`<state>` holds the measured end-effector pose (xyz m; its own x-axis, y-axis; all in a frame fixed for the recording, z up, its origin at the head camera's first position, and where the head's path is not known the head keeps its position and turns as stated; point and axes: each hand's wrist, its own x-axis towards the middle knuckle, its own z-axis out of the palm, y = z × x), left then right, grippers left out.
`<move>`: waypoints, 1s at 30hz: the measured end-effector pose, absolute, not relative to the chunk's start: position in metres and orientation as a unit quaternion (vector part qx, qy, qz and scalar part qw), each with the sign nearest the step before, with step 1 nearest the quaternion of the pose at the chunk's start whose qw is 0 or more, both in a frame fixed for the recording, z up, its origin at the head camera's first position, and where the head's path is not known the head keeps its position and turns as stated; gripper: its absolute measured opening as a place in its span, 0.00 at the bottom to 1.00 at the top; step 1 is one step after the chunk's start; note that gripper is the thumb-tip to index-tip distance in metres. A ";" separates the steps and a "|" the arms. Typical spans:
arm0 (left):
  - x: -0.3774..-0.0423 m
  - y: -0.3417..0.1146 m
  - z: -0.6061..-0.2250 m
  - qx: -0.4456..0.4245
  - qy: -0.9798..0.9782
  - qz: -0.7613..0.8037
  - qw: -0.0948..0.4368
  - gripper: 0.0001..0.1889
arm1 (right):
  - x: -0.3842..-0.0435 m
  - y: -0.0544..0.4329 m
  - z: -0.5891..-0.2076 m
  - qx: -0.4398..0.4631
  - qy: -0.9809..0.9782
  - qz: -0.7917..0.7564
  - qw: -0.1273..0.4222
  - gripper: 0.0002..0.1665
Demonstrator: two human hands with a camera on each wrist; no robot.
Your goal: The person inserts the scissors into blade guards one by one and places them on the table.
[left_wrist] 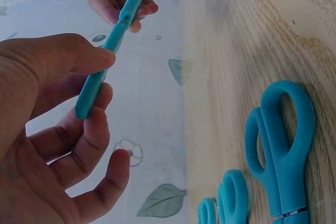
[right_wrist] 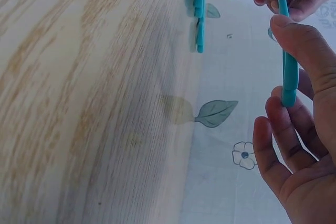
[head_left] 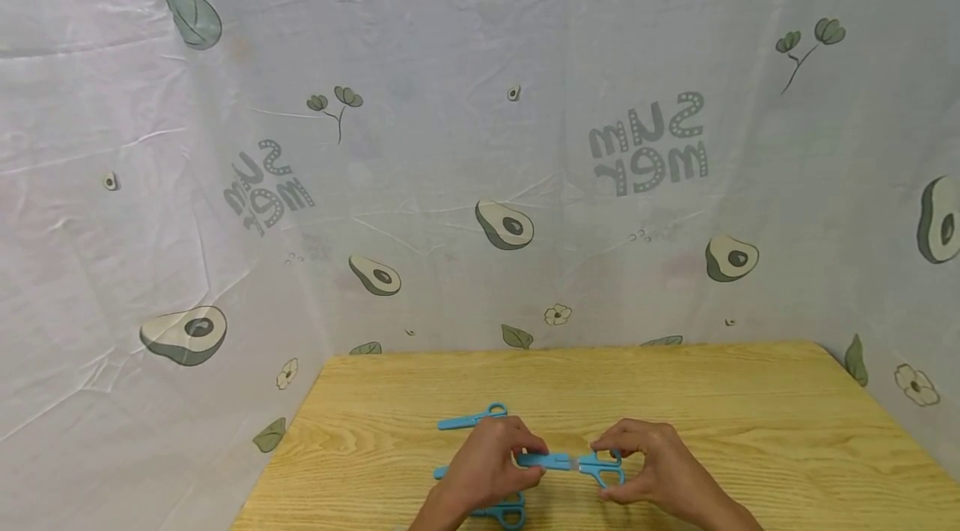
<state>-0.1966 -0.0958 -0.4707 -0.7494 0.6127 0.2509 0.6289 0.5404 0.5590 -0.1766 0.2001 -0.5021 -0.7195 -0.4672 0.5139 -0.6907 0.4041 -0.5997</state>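
Note:
Above the table, in the head view, the two hands hold a small pair of blue scissors (head_left: 606,466) and its blue blade cover (head_left: 553,461) in one line. My left hand (head_left: 498,460) pinches the cover between thumb and fingers. My right hand (head_left: 652,464) grips the handle loops at their edges, thumb on one side and fingers on the other. A short pale stretch of blade shows between cover and handles. From the right wrist, the handles (right_wrist: 290,72) appear edge-on between thumb and fingertips; from the left wrist, the cover (left_wrist: 97,85) does.
More blue covered scissors lie on the wooden table (head_left: 750,414): one pair (head_left: 459,422) farther back, one (head_left: 440,473) partly behind the left hand, one (head_left: 512,512) by the left wrist. A printed curtain (head_left: 435,147) hangs behind and at both sides.

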 end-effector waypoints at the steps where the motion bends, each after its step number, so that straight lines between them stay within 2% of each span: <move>1: -0.197 -0.095 -0.471 -0.353 -0.878 -0.323 0.013 0.07 | -0.177 0.200 -0.502 0.348 -0.828 0.419 0.133 0.26; 30: -0.193 -0.091 -0.473 -0.372 -0.876 -0.307 0.025 0.08 | -0.176 0.199 -0.504 0.370 -0.823 0.415 0.119 0.24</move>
